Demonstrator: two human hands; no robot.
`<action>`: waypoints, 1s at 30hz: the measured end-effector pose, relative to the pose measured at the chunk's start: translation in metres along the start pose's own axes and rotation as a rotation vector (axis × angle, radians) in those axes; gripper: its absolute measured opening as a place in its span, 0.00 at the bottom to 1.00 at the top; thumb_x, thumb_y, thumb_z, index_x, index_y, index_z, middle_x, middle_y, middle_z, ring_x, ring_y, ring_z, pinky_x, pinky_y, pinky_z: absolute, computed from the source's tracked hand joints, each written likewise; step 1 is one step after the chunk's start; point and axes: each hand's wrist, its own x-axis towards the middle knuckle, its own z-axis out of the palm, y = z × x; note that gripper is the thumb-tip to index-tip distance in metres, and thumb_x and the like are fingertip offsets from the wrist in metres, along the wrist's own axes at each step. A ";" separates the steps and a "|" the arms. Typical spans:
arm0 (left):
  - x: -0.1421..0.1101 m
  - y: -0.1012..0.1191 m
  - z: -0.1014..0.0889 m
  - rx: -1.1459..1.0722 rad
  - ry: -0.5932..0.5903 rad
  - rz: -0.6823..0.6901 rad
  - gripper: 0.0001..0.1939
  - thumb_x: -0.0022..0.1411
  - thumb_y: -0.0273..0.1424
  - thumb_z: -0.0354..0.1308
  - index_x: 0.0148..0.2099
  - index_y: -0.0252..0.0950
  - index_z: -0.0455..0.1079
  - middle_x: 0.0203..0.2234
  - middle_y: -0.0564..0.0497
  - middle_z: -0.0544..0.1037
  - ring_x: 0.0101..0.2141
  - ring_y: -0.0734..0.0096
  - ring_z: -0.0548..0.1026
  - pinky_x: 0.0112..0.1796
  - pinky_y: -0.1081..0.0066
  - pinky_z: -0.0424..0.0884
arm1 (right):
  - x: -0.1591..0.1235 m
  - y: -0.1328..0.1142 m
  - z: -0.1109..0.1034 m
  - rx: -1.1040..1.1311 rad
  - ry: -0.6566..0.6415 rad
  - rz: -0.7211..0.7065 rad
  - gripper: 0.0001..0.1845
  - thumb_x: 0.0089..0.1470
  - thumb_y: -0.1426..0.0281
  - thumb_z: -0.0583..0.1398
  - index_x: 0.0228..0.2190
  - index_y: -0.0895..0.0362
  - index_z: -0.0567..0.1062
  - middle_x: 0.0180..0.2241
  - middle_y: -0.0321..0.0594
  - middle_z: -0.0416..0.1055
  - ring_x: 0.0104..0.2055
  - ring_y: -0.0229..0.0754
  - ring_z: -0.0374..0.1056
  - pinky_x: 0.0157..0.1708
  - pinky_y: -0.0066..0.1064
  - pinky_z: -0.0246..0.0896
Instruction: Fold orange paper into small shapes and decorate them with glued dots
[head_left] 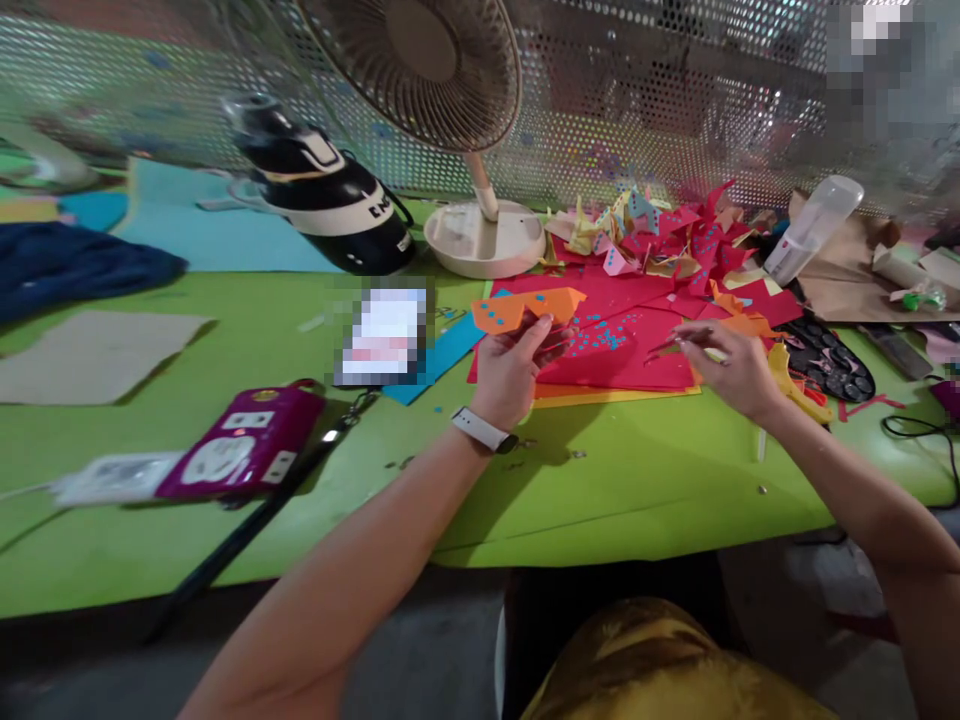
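My left hand (517, 365) wears a white band and pinches a folded orange paper piece (510, 312) with blue dots, holding it over the red paper sheets (652, 370). Small loose blue dots (604, 332) lie scattered on the red sheets. Over their right side hovers my right hand (724, 360), its fingers drawn together; anything between the fingertips is too small to make out. Just beyond it is another folded orange piece (742, 312). A heap of folded paper shapes (675, 230), red, yellow, pink and blue, some dotted, sits behind the sheets.
Left of my hands are a phone (386, 335), a purple power bank (247, 440) and a black bottle (337, 205). A fan (484, 240) stands at the back by a perforated metal panel. On the right lie a yellow-handled tool (799, 385) and a clear bottle (817, 225).
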 end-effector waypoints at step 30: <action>-0.002 -0.002 0.000 0.005 -0.002 -0.053 0.12 0.49 0.32 0.71 0.37 0.36 0.76 0.33 0.49 0.84 0.36 0.61 0.84 0.37 0.66 0.80 | 0.021 0.018 0.072 0.232 0.077 0.205 0.12 0.57 0.61 0.62 0.34 0.54 0.84 0.39 0.41 0.83 0.42 0.47 0.79 0.46 0.39 0.74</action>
